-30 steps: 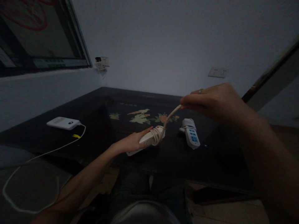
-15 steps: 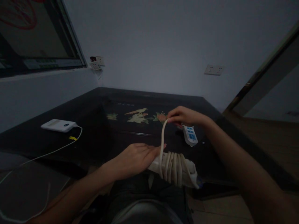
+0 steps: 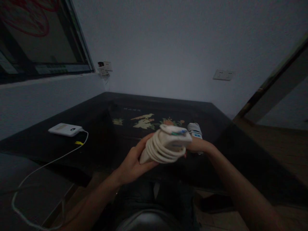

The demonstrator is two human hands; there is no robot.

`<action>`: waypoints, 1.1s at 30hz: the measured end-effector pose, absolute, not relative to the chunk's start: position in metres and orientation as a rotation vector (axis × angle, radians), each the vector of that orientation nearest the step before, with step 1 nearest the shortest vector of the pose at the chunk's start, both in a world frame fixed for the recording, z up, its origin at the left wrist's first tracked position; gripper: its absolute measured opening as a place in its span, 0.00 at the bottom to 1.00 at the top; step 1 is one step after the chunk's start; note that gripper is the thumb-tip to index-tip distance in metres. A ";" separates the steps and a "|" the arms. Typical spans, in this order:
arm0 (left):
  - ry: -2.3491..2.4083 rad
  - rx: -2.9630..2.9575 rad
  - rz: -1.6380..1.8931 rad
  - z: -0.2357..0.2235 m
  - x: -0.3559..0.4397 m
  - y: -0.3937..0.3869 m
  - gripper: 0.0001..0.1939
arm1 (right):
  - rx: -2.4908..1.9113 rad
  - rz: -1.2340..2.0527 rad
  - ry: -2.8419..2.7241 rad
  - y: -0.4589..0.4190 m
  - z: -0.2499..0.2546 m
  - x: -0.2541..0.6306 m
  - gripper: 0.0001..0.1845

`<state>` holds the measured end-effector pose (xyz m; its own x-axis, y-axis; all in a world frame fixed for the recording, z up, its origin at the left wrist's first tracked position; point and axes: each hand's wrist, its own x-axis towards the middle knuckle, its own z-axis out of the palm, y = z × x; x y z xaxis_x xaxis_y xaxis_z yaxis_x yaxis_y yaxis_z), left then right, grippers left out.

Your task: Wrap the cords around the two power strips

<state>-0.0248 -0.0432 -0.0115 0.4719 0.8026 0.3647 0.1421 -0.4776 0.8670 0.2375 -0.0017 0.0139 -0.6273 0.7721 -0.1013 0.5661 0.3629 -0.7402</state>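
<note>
The left hand (image 3: 133,162) is grasping one end of a white power strip (image 3: 176,138) above the table (image 3: 216,122) — cord (image 3: 158,149) is encircling it — while the right hand (image 3: 195,145) is hiding partly behind the strip, its grip impossible to tell.

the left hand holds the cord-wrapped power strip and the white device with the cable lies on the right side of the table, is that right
Wrong side: the head view shows the white device on the left of the table. The left hand does hold the power strip.
</note>
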 end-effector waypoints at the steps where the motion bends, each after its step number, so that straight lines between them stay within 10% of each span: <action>1: 0.797 1.761 1.083 -0.008 -0.023 -0.042 0.36 | -1.185 1.157 -2.361 -0.006 0.012 0.233 0.20; 12: 0.651 0.998 1.047 -0.013 -0.003 -0.013 0.24 | -1.280 0.998 -1.768 -0.052 -0.006 0.213 0.19; 22: 0.603 1.013 0.928 -0.032 -0.013 -0.007 0.35 | -1.435 0.829 -2.053 -0.085 0.003 0.236 0.08; 26: 0.675 1.033 0.914 -0.030 -0.014 -0.004 0.42 | -1.433 0.722 -2.113 -0.094 0.005 0.243 0.29; 33: 0.756 1.144 0.868 -0.035 -0.012 0.001 0.40 | -1.371 0.148 -1.868 -0.106 0.018 0.234 0.05</action>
<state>-0.0124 0.0014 -0.0355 0.4709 0.8795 -0.0685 -0.1887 0.1763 0.9661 0.2343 -0.1057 0.0176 -0.0958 0.8456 0.5251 0.7525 0.4069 -0.5179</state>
